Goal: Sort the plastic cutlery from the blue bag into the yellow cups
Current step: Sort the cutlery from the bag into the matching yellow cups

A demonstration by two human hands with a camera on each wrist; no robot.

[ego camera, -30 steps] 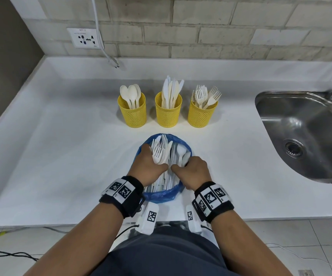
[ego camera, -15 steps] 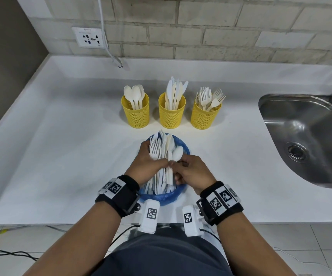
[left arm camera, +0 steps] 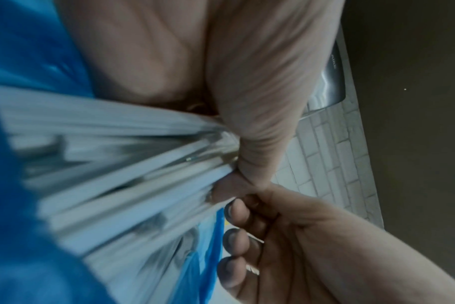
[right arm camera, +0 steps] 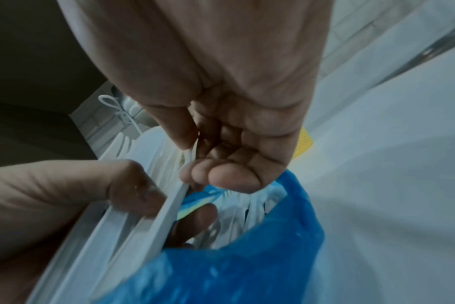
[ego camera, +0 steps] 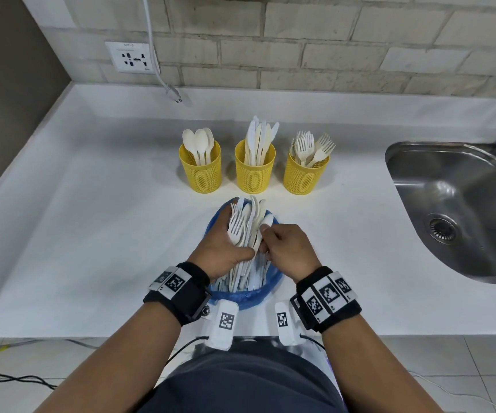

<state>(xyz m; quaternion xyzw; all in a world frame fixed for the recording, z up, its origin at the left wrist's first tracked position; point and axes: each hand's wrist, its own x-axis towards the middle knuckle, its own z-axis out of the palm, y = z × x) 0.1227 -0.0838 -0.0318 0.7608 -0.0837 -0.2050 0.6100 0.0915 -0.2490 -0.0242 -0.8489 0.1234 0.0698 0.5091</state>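
Note:
Three yellow mesh cups stand in a row on the white counter: the spoon cup, the knife cup and the fork cup. In front of them the blue bag lies open with white cutlery sticking out. My left hand grips a bundle of cutlery, its thumb pressed over the handles. My right hand pinches one white piece at the bundle's right side, between thumb and fingertips. Which kind of piece it is stays hidden.
A steel sink with a tap is set into the counter at the right. A wall socket and a hanging white cable are at the back left. The counter's front edge runs just under my wrists.
Both hands have lifted slightly; the left now holds the bundle higher out of the bag. The right hand moved from the bag's edge to pinch a piece in the bundle.

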